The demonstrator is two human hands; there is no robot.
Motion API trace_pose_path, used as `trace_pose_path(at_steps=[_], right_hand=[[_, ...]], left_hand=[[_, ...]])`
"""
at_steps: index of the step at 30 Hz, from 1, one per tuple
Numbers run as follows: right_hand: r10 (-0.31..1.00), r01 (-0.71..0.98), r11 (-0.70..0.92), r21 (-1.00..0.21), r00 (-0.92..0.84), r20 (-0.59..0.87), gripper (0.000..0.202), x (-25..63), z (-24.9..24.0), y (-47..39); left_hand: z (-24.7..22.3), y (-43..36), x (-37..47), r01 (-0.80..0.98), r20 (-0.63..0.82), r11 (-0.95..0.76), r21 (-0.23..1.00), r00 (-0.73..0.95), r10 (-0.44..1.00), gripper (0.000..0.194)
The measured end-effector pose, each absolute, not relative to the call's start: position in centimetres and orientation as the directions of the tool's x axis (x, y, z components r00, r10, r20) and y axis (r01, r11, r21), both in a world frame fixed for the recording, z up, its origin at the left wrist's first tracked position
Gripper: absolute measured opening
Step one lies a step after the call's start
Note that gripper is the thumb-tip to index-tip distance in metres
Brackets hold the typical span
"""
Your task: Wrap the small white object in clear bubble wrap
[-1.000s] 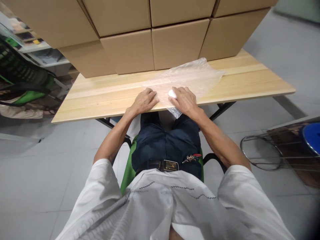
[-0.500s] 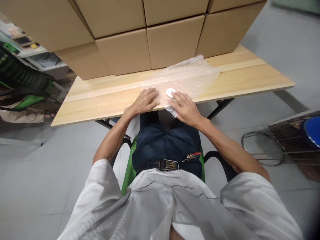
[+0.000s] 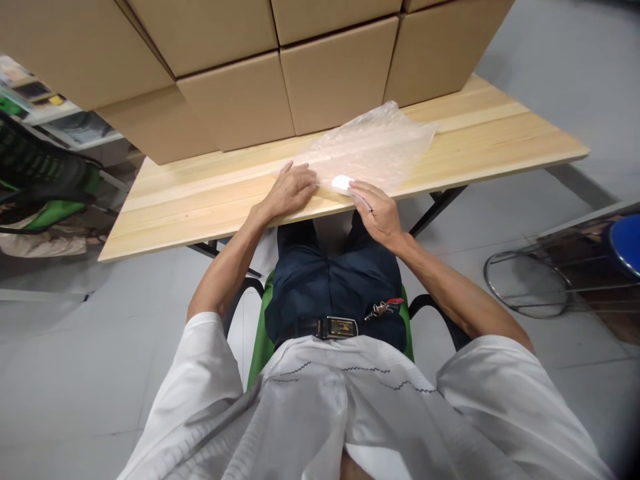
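A clear plastic sheet [image 3: 380, 143] lies crinkled on the wooden table [image 3: 500, 143]. On its near part, close to the table's front edge, rests a small white rounded object [image 3: 341, 183]. My right hand [image 3: 377, 210] is at the right of this object, its fingers closed on the near edge of the plastic sheet and touching the object's side. To the left, my left hand [image 3: 293, 189] lies on the table and the sheet's left edge, palm down with its fingers spread.
Large cardboard boxes [image 3: 335, 77] stand stacked along the back of the table. A green and black chair [image 3: 47, 173] and shelves are at the far left. On the right are a blue stool [image 3: 625, 243] and a metal ring.
My right hand has gone from lying flat over the white object to gripping the sheet's near edge beside it. My left hand's fingers have shifted slightly up. The view has tilted a little.
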State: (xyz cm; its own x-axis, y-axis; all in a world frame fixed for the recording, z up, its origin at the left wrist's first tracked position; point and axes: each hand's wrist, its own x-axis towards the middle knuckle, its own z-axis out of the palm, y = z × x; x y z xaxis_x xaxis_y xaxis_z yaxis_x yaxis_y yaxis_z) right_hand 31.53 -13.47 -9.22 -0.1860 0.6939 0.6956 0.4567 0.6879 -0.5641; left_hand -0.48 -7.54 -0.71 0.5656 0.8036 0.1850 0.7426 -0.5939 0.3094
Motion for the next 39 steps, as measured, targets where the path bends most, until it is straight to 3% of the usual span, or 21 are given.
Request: trace_pose_path(at_steps=[4,8,16,22,34,39], right_hand=[[0.752,0.399,0.636,-0.661,-0.127,0.647,0.074,32.3,-8.3,-13.7],[0.802,0.374,0.57,-0.731,-0.057,0.595,0.085,32.3,-7.9,-13.4],[0.846,0.37,0.494,-0.787,0.003,0.533,0.074,31.8,-7.7,-12.9],[0.848,0.349,0.49,-0.799,0.02,0.529,0.074,31.8,-7.3,-12.9],[0.869,0.326,0.459,-0.827,0.029,0.494,0.049,32.7,-7.2,-13.6],[0.861,0.32,0.462,-0.827,0.063,0.505,0.041,33.3,-7.9,-13.1]], left_hand=[[0.3,-4.6,0.8,0.722,0.227,-0.629,0.29,0.586,0.778,0.049],[1.2,-2.3,2.5,0.716,0.246,-0.661,0.226,0.614,0.75,0.056],[-1.7,-8.1,3.1,0.702,0.535,-0.706,0.091,0.563,0.629,0.059],[-4.4,-10.9,2.6,0.579,0.431,-0.815,0.036,0.726,0.535,0.05],[-3.5,-6.4,4.9,0.567,0.318,-0.795,0.216,0.729,0.606,0.068],[-2.5,-6.6,5.9,0.607,0.275,-0.776,0.173,0.727,0.63,0.062]])
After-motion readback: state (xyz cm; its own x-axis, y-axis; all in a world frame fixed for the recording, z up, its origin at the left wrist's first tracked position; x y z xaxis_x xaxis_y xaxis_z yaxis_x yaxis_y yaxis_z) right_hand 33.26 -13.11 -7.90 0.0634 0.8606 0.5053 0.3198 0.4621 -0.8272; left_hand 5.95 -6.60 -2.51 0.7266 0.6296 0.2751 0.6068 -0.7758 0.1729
